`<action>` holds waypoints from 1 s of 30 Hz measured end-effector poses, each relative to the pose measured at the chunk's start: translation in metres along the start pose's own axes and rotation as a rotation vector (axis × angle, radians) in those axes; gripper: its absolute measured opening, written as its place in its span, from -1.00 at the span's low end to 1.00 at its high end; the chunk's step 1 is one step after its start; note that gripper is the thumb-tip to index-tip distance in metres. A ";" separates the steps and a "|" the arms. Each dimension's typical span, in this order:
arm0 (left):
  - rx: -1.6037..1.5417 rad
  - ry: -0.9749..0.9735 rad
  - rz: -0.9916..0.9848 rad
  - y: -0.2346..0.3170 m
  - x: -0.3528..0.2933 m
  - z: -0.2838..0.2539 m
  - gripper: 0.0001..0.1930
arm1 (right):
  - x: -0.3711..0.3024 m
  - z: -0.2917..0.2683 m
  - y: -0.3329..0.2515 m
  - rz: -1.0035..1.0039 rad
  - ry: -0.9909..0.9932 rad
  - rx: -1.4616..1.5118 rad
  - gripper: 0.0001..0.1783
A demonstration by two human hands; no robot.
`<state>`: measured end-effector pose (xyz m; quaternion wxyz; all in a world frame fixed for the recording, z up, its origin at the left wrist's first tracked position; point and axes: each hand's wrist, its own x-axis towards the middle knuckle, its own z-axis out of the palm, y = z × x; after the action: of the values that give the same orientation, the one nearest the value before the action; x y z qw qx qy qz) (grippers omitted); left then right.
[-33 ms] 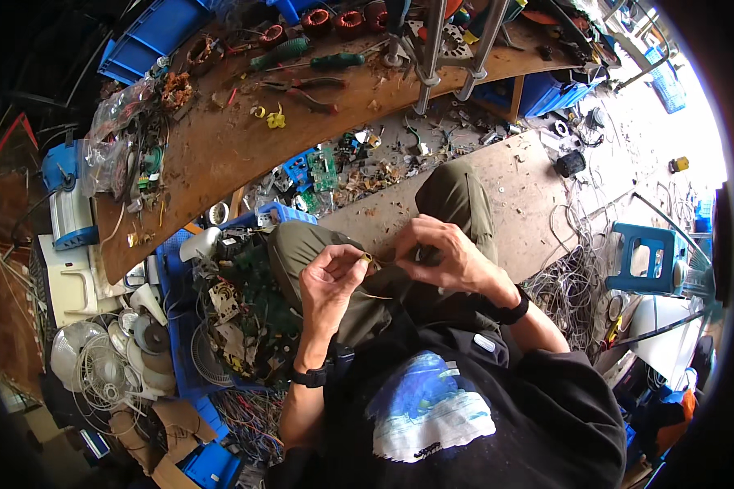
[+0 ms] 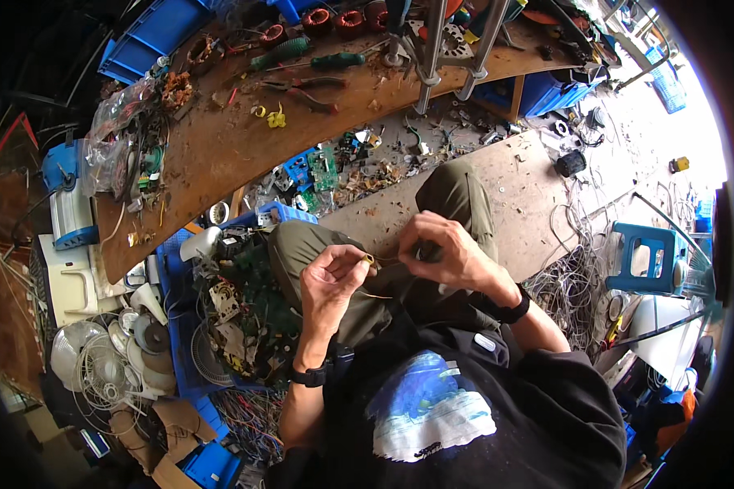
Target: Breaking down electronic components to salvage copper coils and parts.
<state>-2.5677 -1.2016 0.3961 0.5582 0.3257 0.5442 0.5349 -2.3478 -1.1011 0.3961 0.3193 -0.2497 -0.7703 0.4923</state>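
Observation:
My left hand pinches a small yellow ring-shaped piece between thumb and fingertips, above my lap. A thin copper-coloured wire end sticks out below it. To the right, my right hand is raised with thumb and fingers closed in a pinch. Whatever it holds is too fine to make out, though a faint strand seems to run from the ring toward it. The hands are a short gap apart, over my olive trousers.
A wooden bench ahead carries pliers, green-handled screwdrivers, copper-wound ring coils and metal posts. At left, a blue crate holds circuit boards beside fan parts. A blue stool and tangled wires lie right.
My right hand has shifted very slightly, its fingertips a little higher and further right. The left hand stays nearly in place, still pinching the yellow ring.

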 end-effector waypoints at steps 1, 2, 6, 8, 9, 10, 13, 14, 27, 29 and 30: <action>0.003 -0.053 -0.040 0.005 -0.002 0.000 -0.84 | -0.001 -0.001 0.002 0.045 0.024 -0.084 -0.85; 0.006 -0.106 -0.080 0.007 -0.003 0.001 -0.85 | 0.000 -0.001 0.002 0.045 0.024 -0.082 -0.85; 0.130 -0.144 -0.065 0.006 -0.004 0.002 -0.83 | 0.004 0.005 -0.004 0.121 0.150 -0.138 -0.86; 0.149 -0.119 -0.049 0.008 -0.005 0.003 -0.82 | 0.004 0.009 -0.008 0.147 0.204 -0.054 -0.88; 0.167 -0.095 -0.033 0.010 -0.006 0.003 -0.80 | 0.004 0.008 -0.011 0.146 0.203 -0.054 -0.88; 0.166 -0.095 -0.033 0.013 -0.006 0.005 -0.80 | 0.003 0.007 -0.016 0.177 0.189 0.067 -0.87; 0.233 -0.046 0.017 0.018 -0.006 0.011 -0.76 | 0.000 0.003 -0.017 0.158 0.137 0.189 -0.84; 0.237 -0.030 0.021 0.017 -0.006 0.011 -0.74 | 0.000 0.002 -0.017 0.108 0.102 0.191 -0.84; -0.005 -0.108 -0.037 0.013 -0.005 0.000 -0.75 | -0.003 -0.004 -0.020 0.265 0.095 0.157 -0.87; -0.051 -0.100 -0.026 0.010 -0.004 -0.003 -0.74 | -0.001 -0.005 -0.022 0.257 0.107 0.139 -0.87; -0.097 -0.093 -0.016 0.009 -0.003 -0.004 -0.74 | 0.001 -0.006 -0.022 0.249 0.120 0.120 -0.87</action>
<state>-2.5731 -1.2034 0.4048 0.6023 0.3186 0.4938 0.5403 -2.3456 -1.1059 0.4183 0.3155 -0.3529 -0.6820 0.5575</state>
